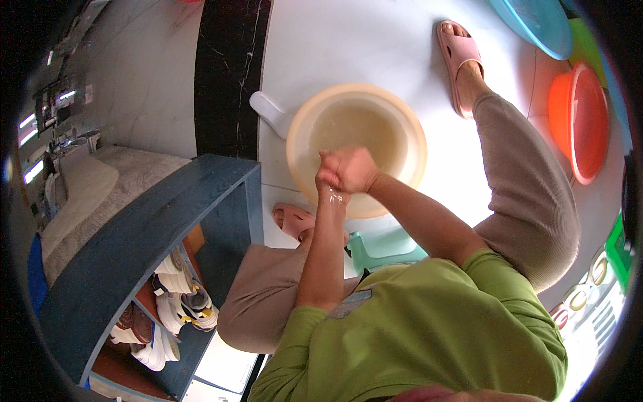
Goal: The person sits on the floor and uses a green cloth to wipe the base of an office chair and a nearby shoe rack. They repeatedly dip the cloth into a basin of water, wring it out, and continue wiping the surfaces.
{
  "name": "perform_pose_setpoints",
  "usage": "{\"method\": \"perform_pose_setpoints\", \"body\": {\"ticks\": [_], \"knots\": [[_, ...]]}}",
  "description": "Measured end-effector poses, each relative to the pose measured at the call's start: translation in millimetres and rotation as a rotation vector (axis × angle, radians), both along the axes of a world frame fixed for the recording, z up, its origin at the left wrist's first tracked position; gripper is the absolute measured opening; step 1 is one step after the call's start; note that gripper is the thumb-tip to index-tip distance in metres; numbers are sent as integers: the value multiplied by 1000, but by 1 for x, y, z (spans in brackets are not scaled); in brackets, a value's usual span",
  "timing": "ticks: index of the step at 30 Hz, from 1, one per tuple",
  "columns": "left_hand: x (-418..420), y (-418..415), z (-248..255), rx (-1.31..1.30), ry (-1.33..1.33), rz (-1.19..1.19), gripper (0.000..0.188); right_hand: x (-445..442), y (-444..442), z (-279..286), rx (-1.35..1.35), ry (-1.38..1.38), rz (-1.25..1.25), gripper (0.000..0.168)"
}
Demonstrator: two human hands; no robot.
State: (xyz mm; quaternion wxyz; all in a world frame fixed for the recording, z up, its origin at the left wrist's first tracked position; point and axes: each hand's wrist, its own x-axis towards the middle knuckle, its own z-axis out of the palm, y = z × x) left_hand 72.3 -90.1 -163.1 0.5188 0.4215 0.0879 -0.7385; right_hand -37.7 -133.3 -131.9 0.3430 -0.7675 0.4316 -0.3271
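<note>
A round cream plastic basin with cloudy water in it stands on the floor before me. Over its near half my left hand and my right hand are pressed together, blurred, with fingers curled. The left wrist looks wet and shiny. Whatever may lie between the palms is hidden. A white slipper or sole lies against the basin's left side, one end out of sight behind its rim.
A dark blue wooden shelf holding several shoes stands at left. A light green plastic stool is below the basin. An orange basin and a blue basin are at right. My feet wear pink slides.
</note>
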Motion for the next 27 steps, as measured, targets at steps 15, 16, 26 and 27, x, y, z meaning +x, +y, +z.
{"method": "perform_pose_setpoints", "body": {"ticks": [15,16,26,27], "knots": [[3,31,-96,-434,-1556,-781,62,-49,20,-55,-86,630,-226,18],[4,32,-105,-388,-1393,-695,64,-45,22,-60,100,581,-210,16],[14,24,-56,-2,-78,-173,64,16,21,-1,134,-103,-41,9],[11,24,-42,2,-36,-145,63,21,26,6,128,-148,25,12]]}}
